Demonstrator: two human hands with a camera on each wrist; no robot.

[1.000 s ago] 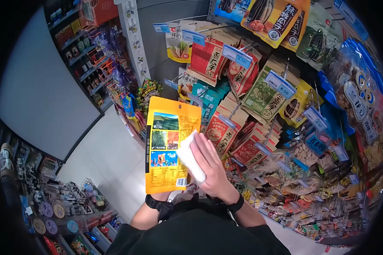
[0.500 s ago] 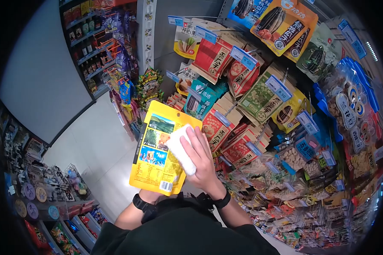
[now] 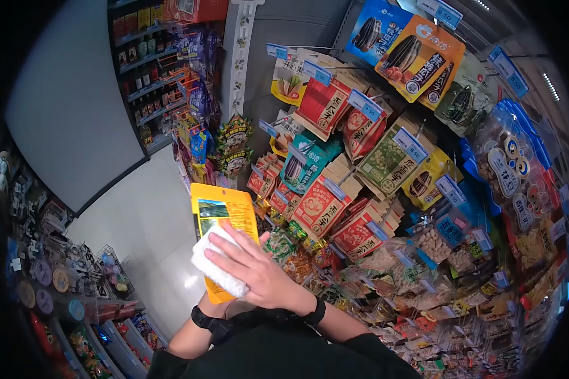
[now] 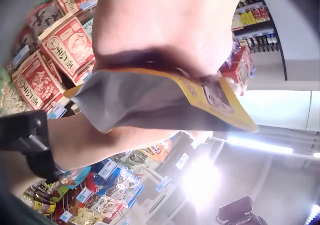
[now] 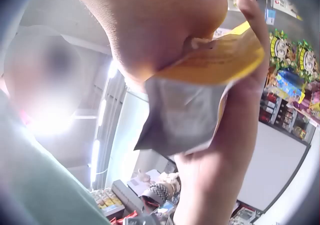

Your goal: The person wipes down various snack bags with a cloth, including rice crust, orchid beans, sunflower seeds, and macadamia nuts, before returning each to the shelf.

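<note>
Head view: a person stands in a shop aisle before a snack rack hung with seed and nut packets, holding a yellow pouch upright at chest height. The pouch's long axis runs bottom to top, its printed back turned to the camera and its top edge leaning toward the rack. The left hand is below and behind the pouch, hidden from the head camera apart from its banded wrist; the left wrist view shows its fingers curled round the pouch's lower edge in a closed grip. The right hand is the nearer one to the printed face, lying across the pouch's lower half from the right. Its fingers are spread nearly straight and press a folded white cloth flat against the pouch, so this grip is open and pushing rather than pinching. The right wrist view shows the silver underside of the pouch close beneath that palm, though the cloth itself is hidden there. A shelf of small goods stands to the left of the pale floor.
</note>
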